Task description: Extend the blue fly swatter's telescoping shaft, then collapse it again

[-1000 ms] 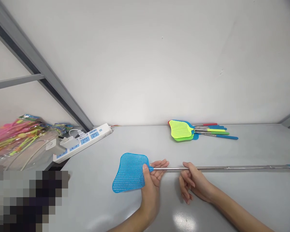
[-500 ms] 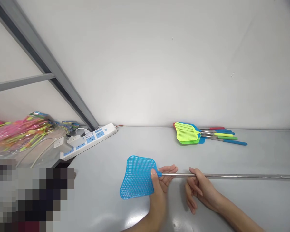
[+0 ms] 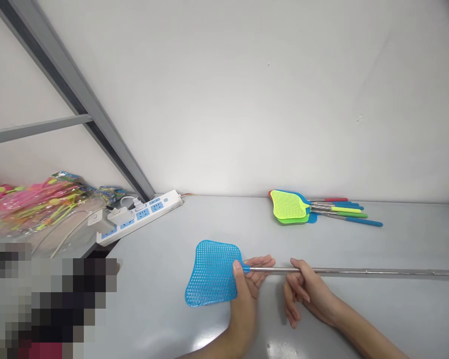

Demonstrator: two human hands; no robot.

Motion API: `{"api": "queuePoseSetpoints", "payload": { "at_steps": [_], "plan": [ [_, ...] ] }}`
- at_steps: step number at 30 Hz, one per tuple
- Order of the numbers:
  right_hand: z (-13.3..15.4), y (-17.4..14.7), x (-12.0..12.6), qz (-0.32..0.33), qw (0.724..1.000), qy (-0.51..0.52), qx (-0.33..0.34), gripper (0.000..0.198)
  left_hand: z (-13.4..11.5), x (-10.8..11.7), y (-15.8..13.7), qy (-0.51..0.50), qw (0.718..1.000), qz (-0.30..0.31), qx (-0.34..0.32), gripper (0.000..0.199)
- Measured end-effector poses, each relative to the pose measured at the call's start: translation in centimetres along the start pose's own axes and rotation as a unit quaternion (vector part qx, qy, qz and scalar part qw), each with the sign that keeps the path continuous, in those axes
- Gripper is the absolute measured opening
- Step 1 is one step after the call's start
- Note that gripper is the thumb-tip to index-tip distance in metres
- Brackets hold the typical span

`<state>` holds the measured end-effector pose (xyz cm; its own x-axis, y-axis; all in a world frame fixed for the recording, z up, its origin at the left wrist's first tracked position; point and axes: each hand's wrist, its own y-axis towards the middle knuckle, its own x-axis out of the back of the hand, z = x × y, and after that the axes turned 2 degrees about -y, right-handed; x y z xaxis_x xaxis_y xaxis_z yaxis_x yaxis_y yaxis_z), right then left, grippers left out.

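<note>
One long fly swatter (image 3: 214, 274) with a blue, perforated plastic head lies across the two bare hands, just above the smooth grey tabletop (image 3: 153, 289). Taking the blue head as the centre of a clock, its silvery metal rod (image 3: 359, 272) runs out to three o'clock, with a sliver of blue at the picture's edge.

The left hand (image 3: 249, 289) holds the swatter where head meets rod: thumb on top of the head's edge, the other fingers loosely spread beneath, the rod crossing them. Farther along at three o'clock, the right hand (image 3: 314, 289) touches the rod; its index finger lies over the metal and the lower fingers curl loosely, apart from it. Whether the thumb closes on the rod, I cannot tell.

Between one and two o'clock lies a small pile of similar swatters (image 3: 289, 205), a yellow-green head uppermost, with green, blue and red ones showing underneath; their slim red, blue, yellow-green and green grips point roughly to three.

At ten o'clock sits a white power strip (image 3: 142, 214) with blue socket panels and white plugs (image 3: 120, 214) in it. Beyond it are clear plastic bags (image 3: 41, 202) of pink and yellow items. A grey metal post (image 3: 101, 134) slants near eleven, against the pale wall (image 3: 224, 99) at twelve.
</note>
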<state>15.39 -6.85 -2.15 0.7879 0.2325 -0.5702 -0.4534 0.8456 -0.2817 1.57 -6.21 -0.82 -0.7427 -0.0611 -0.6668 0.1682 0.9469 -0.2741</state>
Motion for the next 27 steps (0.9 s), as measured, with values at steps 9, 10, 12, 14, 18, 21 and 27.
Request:
{"api": "queuePoseSetpoints", "payload": {
  "at_steps": [9,10,12,14,18,21,27],
  "plan": [
    [0.6,0.1,-0.5,-0.008,1.0,-0.019,-0.002,0.052,0.0,0.1,0.2,0.007,1.0,0.008,-0.01,0.047],
    [0.6,0.1,-0.5,-0.008,1.0,-0.022,-0.003,0.052,0.1,0.1,0.3,0.005,1.0,0.008,-0.009,0.046],
    [0.6,0.2,-0.5,-0.008,1.0,-0.027,-0.005,0.052,0.1,0.1,0.3,0.003,1.0,0.006,-0.006,0.046],
    [0.5,0.3,-0.5,-0.004,1.0,-0.028,-0.003,0.052,0.1,0.1,0.4,0.004,1.0,0.007,-0.005,0.046],
    [0.4,0.3,-0.3,0.008,1.0,-0.028,0.002,0.053,0.0,0.1,0.6,0.002,1.0,0.005,-0.012,0.046],
    [0.6,0.3,-0.2,0.0,0.999,-0.045,0.001,0.053,-0.3,0.0,0.8,0.005,1.0,0.003,-0.02,0.047],
    [1.5,0.3,-0.5,-0.091,0.993,-0.079,0.004,0.053,-1.1,-0.5,0.9,0.005,0.999,0.006,-0.054,0.043]
  ]
}}
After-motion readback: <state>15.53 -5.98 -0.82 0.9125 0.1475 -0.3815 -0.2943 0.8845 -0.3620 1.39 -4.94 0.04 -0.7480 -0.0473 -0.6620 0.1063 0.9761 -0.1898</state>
